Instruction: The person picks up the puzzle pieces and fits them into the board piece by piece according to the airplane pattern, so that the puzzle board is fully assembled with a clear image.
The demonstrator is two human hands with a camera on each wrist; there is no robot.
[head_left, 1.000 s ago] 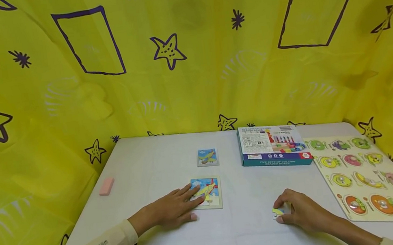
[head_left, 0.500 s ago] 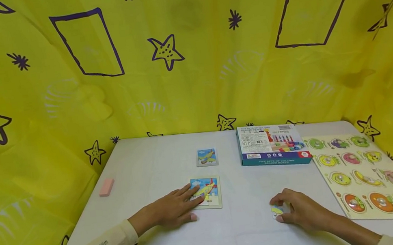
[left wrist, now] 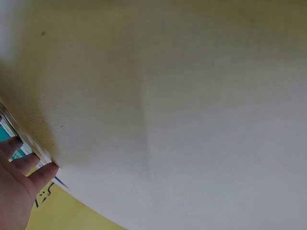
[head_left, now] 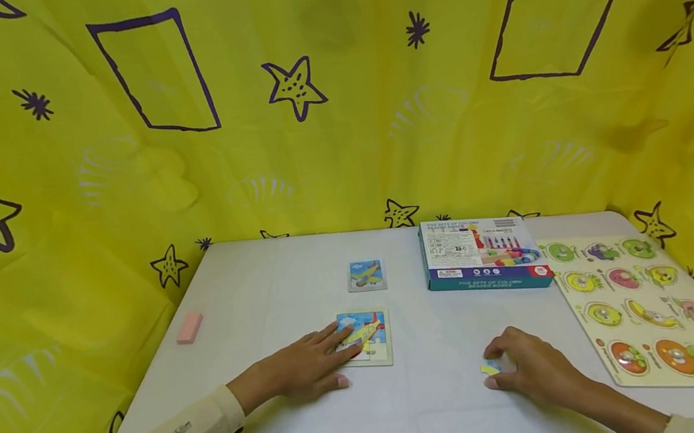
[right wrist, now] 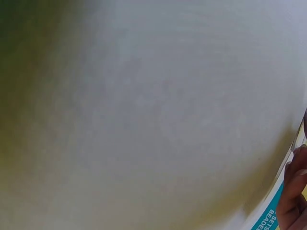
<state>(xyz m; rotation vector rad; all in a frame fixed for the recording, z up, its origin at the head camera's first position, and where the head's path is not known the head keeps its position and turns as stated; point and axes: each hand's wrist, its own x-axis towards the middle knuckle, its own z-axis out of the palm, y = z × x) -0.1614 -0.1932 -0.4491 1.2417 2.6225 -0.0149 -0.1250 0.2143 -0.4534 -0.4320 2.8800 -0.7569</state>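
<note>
My left hand [head_left: 303, 368] lies flat, fingers straight, on the left edge of the airplane puzzle tray [head_left: 367, 339] at the table's [head_left: 264, 284] middle; my right hand [head_left: 531, 367] curls over a loose puzzle piece [head_left: 490, 368], pinching it against the tabletop, well apart from the tray with bare table between. Beyond: a small airplane card [head_left: 366, 275], a teal bead-game box [head_left: 483, 254], a fruit peg puzzle board [head_left: 646, 302] hard by my right hand, a pink block [head_left: 189, 327] near the left edge.

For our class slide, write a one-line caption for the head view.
Left hand rests on plane puzzle; right hand pinches a loose piece.
</note>
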